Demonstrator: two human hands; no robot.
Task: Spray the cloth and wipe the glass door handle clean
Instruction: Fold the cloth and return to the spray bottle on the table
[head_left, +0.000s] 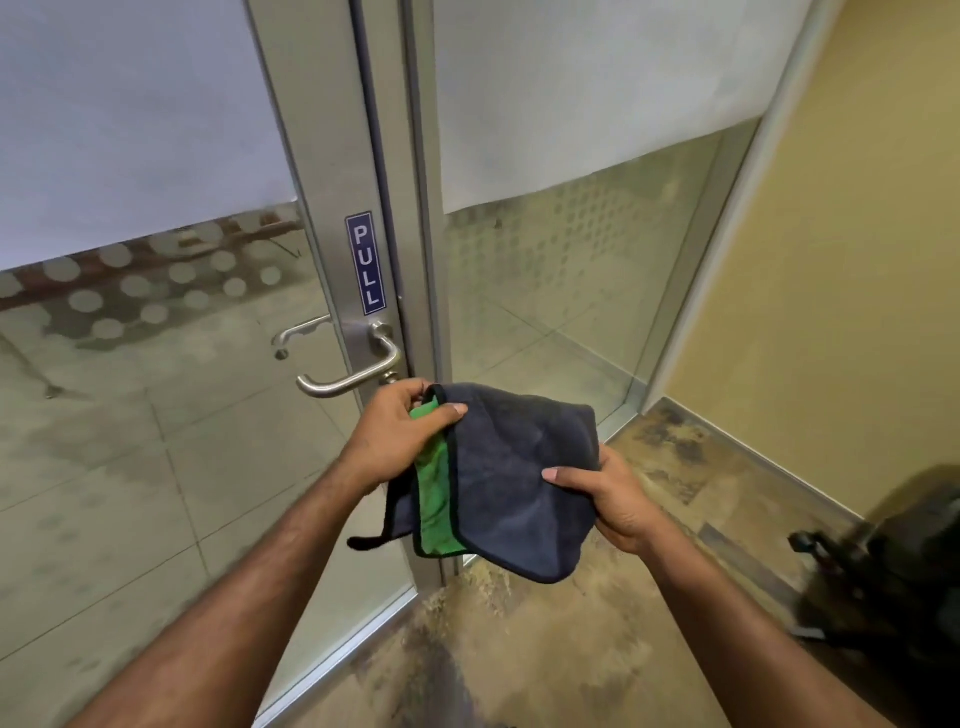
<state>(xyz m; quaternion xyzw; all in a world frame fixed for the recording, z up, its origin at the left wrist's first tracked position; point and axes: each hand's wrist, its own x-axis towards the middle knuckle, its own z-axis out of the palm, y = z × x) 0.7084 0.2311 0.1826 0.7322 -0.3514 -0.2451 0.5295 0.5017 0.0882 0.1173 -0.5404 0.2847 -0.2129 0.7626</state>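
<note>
A folded cloth (519, 478), dark grey with a green inner side and black trim, hangs between both hands in front of the door. My left hand (400, 436) pinches its upper left corner. My right hand (608, 493) grips its right edge with the thumb on top. The silver lever handle (353, 376) of the glass door sits just above and left of my left hand, untouched. No spray bottle is visible.
A blue PULL sign (366, 262) is stuck on the metal door frame (332, 208) above the handle. A fixed glass panel (571, 286) stands to the right, then a yellow wall (841, 286). A dark blurred object (893, 561) sits on the floor at right.
</note>
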